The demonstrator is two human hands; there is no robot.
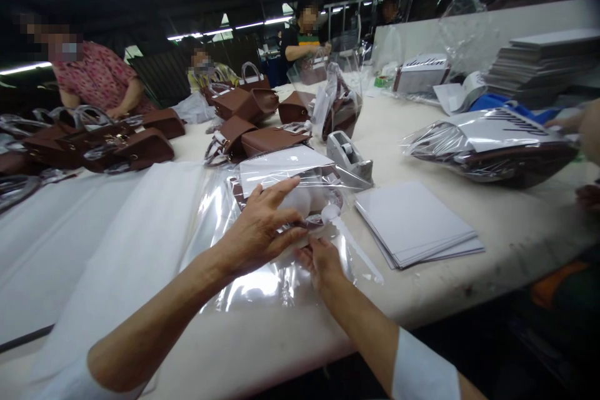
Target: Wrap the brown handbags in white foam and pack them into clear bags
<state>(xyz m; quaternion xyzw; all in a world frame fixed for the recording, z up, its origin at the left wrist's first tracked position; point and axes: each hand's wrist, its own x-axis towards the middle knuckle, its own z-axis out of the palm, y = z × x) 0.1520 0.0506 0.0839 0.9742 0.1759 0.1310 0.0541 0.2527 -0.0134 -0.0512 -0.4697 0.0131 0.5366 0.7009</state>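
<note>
Lying on surface [262,340], handbag [323,182] is covered w/ clear plastic [276,281]; L hand [265,219] is held over it, fingers spread; R hand [325,262] is curled nr plastic, grip can't be told.

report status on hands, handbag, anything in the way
Left hand open over clear plastic; right hand also at it, grip unclear. Brown handbag under plastic. Tape dispenser just beyond, possibly in the way.

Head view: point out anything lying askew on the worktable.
The white sheets to the right of the right hand lie askew: lower ones jut past the top one at the near right corner. Farther back, the stacked boards have uneven edges.
</note>
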